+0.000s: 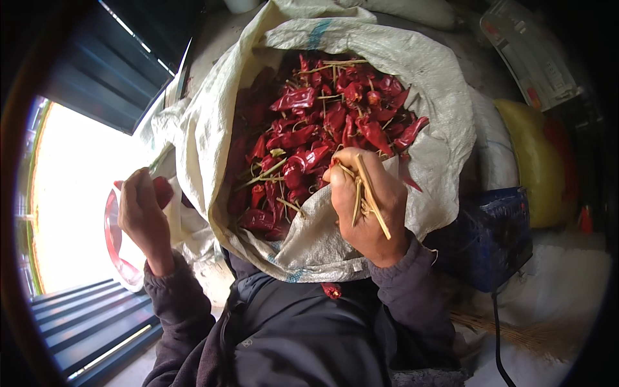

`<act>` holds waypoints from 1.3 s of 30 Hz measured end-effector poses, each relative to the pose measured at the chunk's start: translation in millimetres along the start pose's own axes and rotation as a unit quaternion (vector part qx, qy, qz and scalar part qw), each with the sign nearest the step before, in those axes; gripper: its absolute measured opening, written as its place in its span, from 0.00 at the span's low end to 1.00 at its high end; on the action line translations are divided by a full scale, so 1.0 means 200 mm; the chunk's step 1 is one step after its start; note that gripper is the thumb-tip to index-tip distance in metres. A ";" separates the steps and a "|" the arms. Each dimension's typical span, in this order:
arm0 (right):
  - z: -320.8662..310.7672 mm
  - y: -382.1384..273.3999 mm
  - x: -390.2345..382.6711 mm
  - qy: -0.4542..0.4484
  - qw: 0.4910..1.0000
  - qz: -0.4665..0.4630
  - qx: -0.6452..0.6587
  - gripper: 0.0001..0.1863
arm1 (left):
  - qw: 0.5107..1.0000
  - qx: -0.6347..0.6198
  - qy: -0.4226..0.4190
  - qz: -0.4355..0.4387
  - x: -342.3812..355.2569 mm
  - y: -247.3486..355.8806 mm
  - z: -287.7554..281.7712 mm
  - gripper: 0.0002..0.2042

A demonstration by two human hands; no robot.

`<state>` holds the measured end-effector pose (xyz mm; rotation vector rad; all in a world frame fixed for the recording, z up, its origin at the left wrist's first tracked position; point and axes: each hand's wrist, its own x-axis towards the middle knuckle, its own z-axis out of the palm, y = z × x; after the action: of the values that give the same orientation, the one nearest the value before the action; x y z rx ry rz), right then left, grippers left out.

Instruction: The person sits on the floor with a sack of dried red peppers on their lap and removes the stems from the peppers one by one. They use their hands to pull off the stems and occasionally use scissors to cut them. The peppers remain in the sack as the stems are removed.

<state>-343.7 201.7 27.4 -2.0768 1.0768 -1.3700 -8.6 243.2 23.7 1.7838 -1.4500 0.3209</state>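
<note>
A large white woven sack [445, 84] lies open in front of me, full of dried red chili peppers [335, 119] with pale stems among them. My right hand [374, 222] is over the sack's near rim, fingers closed on several dry straw-coloured stems [369, 193]. A small red bit shows at its fingertips. Left of the sack, my left hand [143, 213] is closed around a red chili pepper [162, 191], partly hidden by the fingers. Below that hand stands a pale container with a red rim [111, 235]. One loose chili pepper [331, 290] rests on my lap.
To the right are a blue box [493, 238] with a black cord [497, 335], a yellow sack [535, 161] and a greyish plastic crate [532, 58]. Straw bristles [522, 332] lie at lower right. A bright doorway with dark slatted panels [97, 329] is on the left.
</note>
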 end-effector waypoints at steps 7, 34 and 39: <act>-0.27 -0.05 -0.01 0.111 0.971 -0.143 -0.158 0.15 | 0.997 0.036 -0.032 0.065 0.00 0.05 0.16 0.17; 0.15 0.06 -0.16 0.040 0.914 0.293 0.278 0.09 | 0.914 -0.381 -0.132 0.053 -0.25 0.64 0.39 0.16; 0.21 0.07 -0.20 0.045 0.999 0.015 -0.007 0.06 | 0.715 -0.550 -0.341 -0.265 -0.22 0.64 0.36 0.21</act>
<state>-319.8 222.3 -21.9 -2.0168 1.1526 -1.4575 -159.3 220.7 2.1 1.1545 -1.0316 -1.3721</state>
